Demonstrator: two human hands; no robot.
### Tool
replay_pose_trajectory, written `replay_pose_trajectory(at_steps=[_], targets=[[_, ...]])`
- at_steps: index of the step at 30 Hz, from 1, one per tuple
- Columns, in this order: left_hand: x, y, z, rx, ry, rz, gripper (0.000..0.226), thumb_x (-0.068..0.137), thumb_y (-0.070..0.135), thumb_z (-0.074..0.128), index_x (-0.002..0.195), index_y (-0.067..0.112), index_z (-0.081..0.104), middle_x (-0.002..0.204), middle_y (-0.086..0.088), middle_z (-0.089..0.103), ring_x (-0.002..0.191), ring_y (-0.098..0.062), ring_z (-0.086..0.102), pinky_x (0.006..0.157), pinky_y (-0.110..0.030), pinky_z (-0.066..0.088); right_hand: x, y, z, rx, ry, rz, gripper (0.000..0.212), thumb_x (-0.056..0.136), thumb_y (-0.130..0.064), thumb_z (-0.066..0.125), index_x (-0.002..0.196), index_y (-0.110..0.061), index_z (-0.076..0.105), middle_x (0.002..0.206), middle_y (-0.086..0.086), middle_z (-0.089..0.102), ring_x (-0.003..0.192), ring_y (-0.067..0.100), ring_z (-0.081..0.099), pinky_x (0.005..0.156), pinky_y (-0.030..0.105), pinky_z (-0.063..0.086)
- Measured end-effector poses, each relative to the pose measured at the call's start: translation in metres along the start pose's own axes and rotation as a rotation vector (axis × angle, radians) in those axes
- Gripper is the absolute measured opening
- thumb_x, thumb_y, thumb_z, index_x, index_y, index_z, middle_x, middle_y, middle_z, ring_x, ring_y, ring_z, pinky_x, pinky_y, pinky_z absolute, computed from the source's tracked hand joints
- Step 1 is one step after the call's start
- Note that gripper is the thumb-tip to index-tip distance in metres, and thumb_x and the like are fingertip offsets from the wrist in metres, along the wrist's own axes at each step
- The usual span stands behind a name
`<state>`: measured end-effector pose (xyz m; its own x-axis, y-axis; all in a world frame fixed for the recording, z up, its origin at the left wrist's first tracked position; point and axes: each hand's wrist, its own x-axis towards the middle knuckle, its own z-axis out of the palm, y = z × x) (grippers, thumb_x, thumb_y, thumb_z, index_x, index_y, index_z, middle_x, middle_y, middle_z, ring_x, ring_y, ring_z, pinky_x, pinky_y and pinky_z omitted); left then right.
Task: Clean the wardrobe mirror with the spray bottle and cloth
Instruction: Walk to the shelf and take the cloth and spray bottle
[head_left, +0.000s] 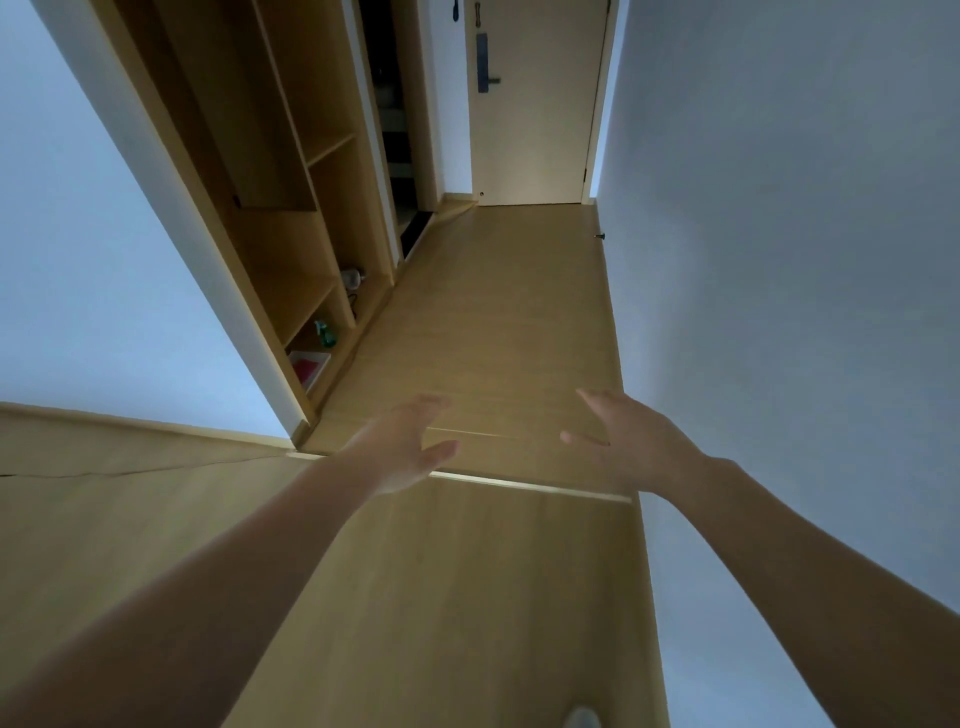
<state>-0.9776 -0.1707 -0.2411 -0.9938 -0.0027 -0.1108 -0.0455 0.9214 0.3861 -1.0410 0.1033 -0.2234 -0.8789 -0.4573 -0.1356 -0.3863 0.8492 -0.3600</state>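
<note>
A green spray bottle (325, 334) stands on the bottom shelf of the open wooden wardrobe (291, 228) at the left of the corridor. Beside it, nearer to me, lies a white tray (324, 360) with something red (305, 370) in it; whether that is the cloth I cannot tell. My left hand (410, 447) and my right hand (628, 441) are held out over the wooden floor, fingers spread, palms facing each other, holding nothing. Both hands are well short of the bottle. No mirror surface shows clearly.
A narrow corridor with a wooden floor (493, 322) runs to a closed door (535, 104) with a dark lock (484, 65). White walls stand on both sides. A small appliance (353, 278) sits on the wardrobe floor. A metal threshold strip (519, 486) crosses the floor.
</note>
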Motion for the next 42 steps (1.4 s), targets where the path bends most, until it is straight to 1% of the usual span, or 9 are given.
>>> replay_pose_trajectory(at_steps=[4,8,15,20,24,28,31,36,42], targets=[[0.061,0.018,-0.006,0.002,0.009,-0.061,0.065,0.091,0.052,0.054,0.148,0.034,0.028,0.154,0.010,0.030,0.124,-0.015,0.050,0.107,-0.032,0.038,0.061,0.036,-0.026,0.030,-0.025,-0.028,0.074,0.095,-0.054,0.046,0.154,-0.019,0.017,0.160,0.005,0.023,0.145,0.021,0.026,0.115,0.039,0.026],[0.109,0.036,-0.013,-0.025,0.017,-0.100,0.064,0.091,0.049,0.055,0.147,0.032,0.030,0.154,0.008,0.031,0.120,-0.018,0.053,0.106,-0.036,0.041,0.115,0.062,-0.050,-0.001,-0.038,-0.047,0.072,0.096,-0.053,0.046,0.153,-0.017,0.020,0.160,0.006,0.024,0.145,0.021,0.026,0.115,0.036,0.025],[0.180,0.035,-0.016,-0.038,0.047,-0.125,0.062,0.092,0.046,0.056,0.147,0.028,0.033,0.153,0.008,0.032,0.127,-0.012,0.046,0.107,-0.028,0.035,0.190,0.088,-0.070,-0.036,-0.071,-0.094,0.070,0.097,-0.051,0.045,0.153,-0.017,0.021,0.158,0.007,0.027,0.142,0.024,0.030,0.112,0.037,0.029],[0.231,0.013,-0.016,-0.062,0.033,-0.166,0.063,0.092,0.047,0.056,0.147,0.029,0.032,0.153,0.008,0.032,0.122,-0.013,0.051,0.106,-0.030,0.038,0.248,0.101,-0.074,-0.021,-0.114,-0.105,0.070,0.098,-0.050,0.045,0.154,-0.017,0.018,0.160,0.006,0.021,0.145,0.022,0.025,0.113,0.034,0.024],[0.286,-0.018,-0.020,-0.088,0.028,-0.169,0.063,0.093,0.045,0.056,0.148,0.027,0.031,0.153,0.007,0.033,0.134,-0.014,0.039,0.109,-0.030,0.033,0.307,0.110,-0.073,-0.045,-0.105,-0.104,0.070,0.097,-0.051,0.045,0.153,-0.016,0.022,0.157,0.006,0.029,0.141,0.023,0.034,0.109,0.037,0.031],[0.351,-0.047,-0.033,-0.106,0.023,-0.163,0.064,0.093,0.043,0.056,0.148,0.025,0.030,0.153,0.005,0.032,0.137,-0.015,0.035,0.112,-0.032,0.030,0.368,0.117,-0.074,-0.035,-0.119,-0.065,0.072,0.096,-0.054,0.044,0.153,-0.017,0.021,0.158,0.005,0.026,0.142,0.022,0.030,0.111,0.037,0.029],[0.400,-0.068,-0.048,-0.077,0.013,-0.126,0.063,0.093,0.043,0.056,0.148,0.025,0.031,0.153,0.004,0.033,0.138,-0.014,0.034,0.109,-0.026,0.027,0.414,0.119,-0.080,-0.023,-0.128,-0.036,0.071,0.096,-0.053,0.046,0.153,-0.017,0.021,0.158,0.005,0.026,0.142,0.022,0.030,0.111,0.035,0.028],[0.471,-0.096,-0.063,-0.038,0.000,-0.128,0.063,0.093,0.046,0.054,0.148,0.028,0.030,0.154,0.005,0.032,0.138,-0.015,0.033,0.107,-0.026,0.026,0.482,0.120,-0.088,-0.007,-0.115,-0.013,0.071,0.097,-0.051,0.046,0.153,-0.017,0.019,0.159,0.005,0.023,0.143,0.022,0.028,0.112,0.033,0.025],[0.534,-0.111,-0.067,-0.045,0.008,-0.107,0.063,0.093,0.046,0.053,0.148,0.027,0.030,0.153,0.006,0.033,0.137,-0.013,0.033,0.101,-0.020,0.022,0.560,0.129,-0.098,-0.011,-0.138,-0.054,0.070,0.096,-0.051,0.047,0.153,-0.017,0.022,0.156,0.007,0.029,0.139,0.026,0.035,0.110,0.038,0.031]])
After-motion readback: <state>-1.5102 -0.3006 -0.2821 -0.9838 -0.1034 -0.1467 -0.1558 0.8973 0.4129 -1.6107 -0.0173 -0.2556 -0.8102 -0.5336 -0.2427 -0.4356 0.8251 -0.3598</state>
